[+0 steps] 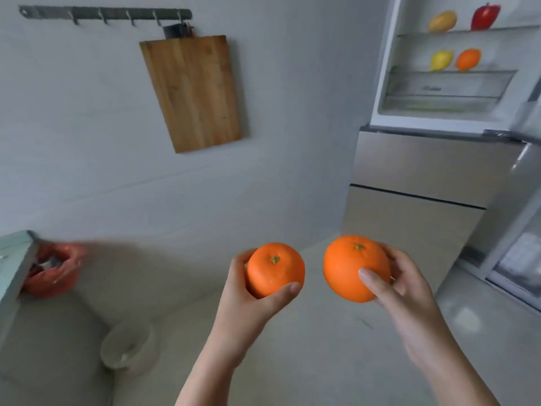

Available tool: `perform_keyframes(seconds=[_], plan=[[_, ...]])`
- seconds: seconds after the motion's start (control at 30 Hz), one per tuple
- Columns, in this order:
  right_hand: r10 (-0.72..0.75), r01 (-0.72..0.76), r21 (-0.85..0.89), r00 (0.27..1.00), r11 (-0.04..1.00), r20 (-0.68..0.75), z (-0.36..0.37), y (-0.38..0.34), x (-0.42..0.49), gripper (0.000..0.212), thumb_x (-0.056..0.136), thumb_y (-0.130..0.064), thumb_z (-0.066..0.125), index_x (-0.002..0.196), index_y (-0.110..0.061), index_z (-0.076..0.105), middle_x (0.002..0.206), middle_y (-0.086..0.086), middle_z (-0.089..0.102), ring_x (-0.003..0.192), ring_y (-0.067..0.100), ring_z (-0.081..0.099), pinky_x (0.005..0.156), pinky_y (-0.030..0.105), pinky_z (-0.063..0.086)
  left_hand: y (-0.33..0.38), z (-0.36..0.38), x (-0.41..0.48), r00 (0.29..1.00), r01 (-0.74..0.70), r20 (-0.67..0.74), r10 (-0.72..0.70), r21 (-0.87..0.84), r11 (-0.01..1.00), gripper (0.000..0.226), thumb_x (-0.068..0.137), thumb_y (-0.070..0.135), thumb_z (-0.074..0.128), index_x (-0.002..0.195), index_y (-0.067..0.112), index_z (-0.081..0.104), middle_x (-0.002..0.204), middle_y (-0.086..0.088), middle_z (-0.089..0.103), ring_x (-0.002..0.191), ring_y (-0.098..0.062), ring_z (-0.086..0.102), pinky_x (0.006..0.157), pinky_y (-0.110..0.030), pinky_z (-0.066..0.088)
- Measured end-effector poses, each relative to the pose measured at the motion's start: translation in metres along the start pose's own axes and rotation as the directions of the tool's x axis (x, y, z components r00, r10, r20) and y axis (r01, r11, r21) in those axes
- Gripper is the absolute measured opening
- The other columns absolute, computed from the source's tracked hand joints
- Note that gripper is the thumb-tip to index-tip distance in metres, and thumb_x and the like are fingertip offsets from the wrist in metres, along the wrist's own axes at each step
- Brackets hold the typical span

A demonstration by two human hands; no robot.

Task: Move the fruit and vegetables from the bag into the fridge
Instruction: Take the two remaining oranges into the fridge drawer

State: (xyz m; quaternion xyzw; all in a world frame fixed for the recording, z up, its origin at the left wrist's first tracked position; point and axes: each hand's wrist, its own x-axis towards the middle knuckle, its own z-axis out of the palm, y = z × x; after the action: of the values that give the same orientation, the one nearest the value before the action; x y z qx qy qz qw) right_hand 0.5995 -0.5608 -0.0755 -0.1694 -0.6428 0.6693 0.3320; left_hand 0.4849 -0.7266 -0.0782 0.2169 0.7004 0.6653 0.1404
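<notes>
Left hand: the left hand (254,291) grips the left orange (275,269), thumb curled across the front and fingers wrapped behind it.
Right hand: the right hand (401,288) grips the right orange (355,268) the same way, thumb on the near face and fingers behind.
Oranges: they are side by side at about the same height, close but not touching, with stem ends up toward the camera. Both are round, so there is no long axis to line up.
Bag: the red bag (54,269) sits far to the left by the edge of a counter (14,259), well apart from both hands.
Fridge: the fridge (424,162) stands up and to the right of the hands, with its upper compartment open.
Already inside: a red pepper (485,16) and a yellow-brown fruit (442,21) on the top shelf; a lemon (441,60) and a shelf orange (468,59) on the shelf below.
Key relation: the open shelves are above and right of both oranges, and the right hand is nearer.
Step, as I judge it: carrying fruit from bag to fridge, with the placing not yet done.
Next move needs: a lift up and rightward, probably right hand first, into free space beside the lemon.
Wall: a wooden cutting board (191,92) hangs under a hook rail (105,13).
</notes>
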Motion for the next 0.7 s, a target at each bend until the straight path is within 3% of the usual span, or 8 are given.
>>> perform_keyframes(seconds=[0.2, 0.37, 0.7], plan=[[-0.026, 0.02, -0.037, 0.987, 0.999, -0.159, -0.03, 0.015, 0.063, 0.069, 0.038, -0.052, 0.075, 0.1, -0.026, 0.057, 0.095, -0.014, 0.068, 0.081, -0.005, 0.064, 0.061, 0.01, 0.048, -0.011, 0.053, 0.088, 0.982, 0.004, 0.187, 0.001, -0.028, 1.0, 0.075, 0.036, 0.052, 0.076, 0.106, 0.037, 0.051, 0.106, 0.011, 0.06, 0.083, 0.002, 0.062, 0.063, -0.015, 0.05], [-0.068, 0.054, -0.056, 0.959, 0.997, -0.277, -0.037, 0.023, 0.135, 0.061, 0.045, -0.046, 0.068, 0.101, -0.027, 0.056, 0.103, -0.011, 0.063, 0.084, -0.004, 0.064, 0.061, 0.011, 0.049, -0.013, 0.082, 0.181, 0.955, -0.017, 0.296, 0.031, -0.051, 0.999, 0.075, 0.036, 0.052, 0.074, 0.106, 0.038, 0.051, 0.105, 0.011, 0.06, 0.081, 0.005, 0.061, 0.059, -0.01, 0.048], [-0.117, 0.043, -0.169, 0.881, 0.985, -0.458, -0.068, 0.038, 0.251, 0.064, 0.046, -0.05, 0.068, 0.107, -0.032, 0.054, 0.111, -0.007, 0.061, 0.086, -0.003, 0.062, 0.062, 0.013, 0.049, -0.009, 0.155, 0.324, 0.896, -0.021, 0.442, 0.047, -0.064, 0.998, 0.075, 0.035, 0.055, 0.072, 0.105, 0.041, 0.047, 0.108, 0.013, 0.056, 0.086, 0.0, 0.06, 0.063, -0.015, 0.048]])
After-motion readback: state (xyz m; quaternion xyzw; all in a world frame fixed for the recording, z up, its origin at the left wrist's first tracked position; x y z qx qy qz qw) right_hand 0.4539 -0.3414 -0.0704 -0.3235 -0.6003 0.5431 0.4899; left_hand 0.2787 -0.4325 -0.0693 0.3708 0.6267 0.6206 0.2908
